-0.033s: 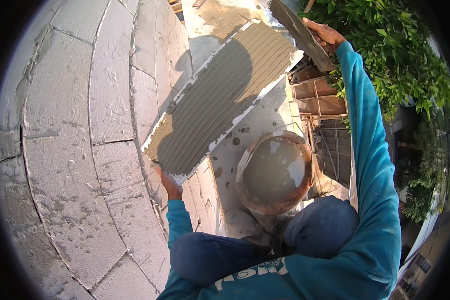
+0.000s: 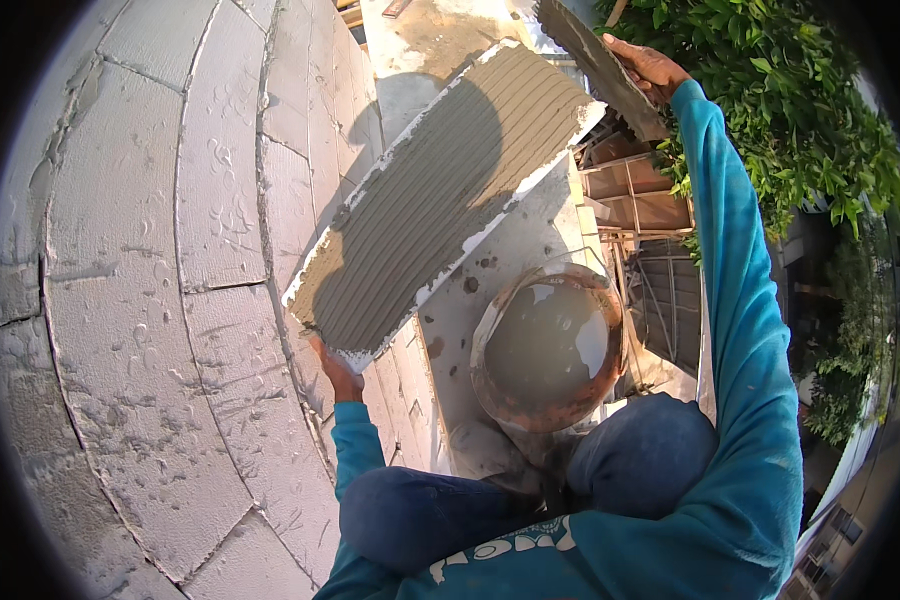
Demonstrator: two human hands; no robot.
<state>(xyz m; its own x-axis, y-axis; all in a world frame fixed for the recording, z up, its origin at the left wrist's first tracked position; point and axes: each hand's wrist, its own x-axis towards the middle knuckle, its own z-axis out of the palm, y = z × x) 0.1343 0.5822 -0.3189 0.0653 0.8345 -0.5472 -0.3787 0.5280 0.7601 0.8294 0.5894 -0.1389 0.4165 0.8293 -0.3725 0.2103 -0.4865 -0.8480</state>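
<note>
My left hand [image 2: 339,374] is closed under the lower corner of a long white panel [image 2: 365,362], supporting that end. Grey mortar [image 2: 440,190], combed into lengthwise ridges, coats the panel's upper face. The panel slants from lower left to upper right between the wall and a round tub. At the upper right my right hand [image 2: 650,70] grips a notched trowel [image 2: 602,72] crusted with mortar, held on edge just past the panel's far end. Its handle is hidden by my fingers.
On the left rises a wall of large pale panels [image 2: 120,250] with visible joints. A reddish-rimmed tub [image 2: 560,408] of grey wet mix stands on a stained ledge [image 2: 448,350] before my knees. Right of it are timber framing [image 2: 635,190] lower down and leafy branches [image 2: 770,110].
</note>
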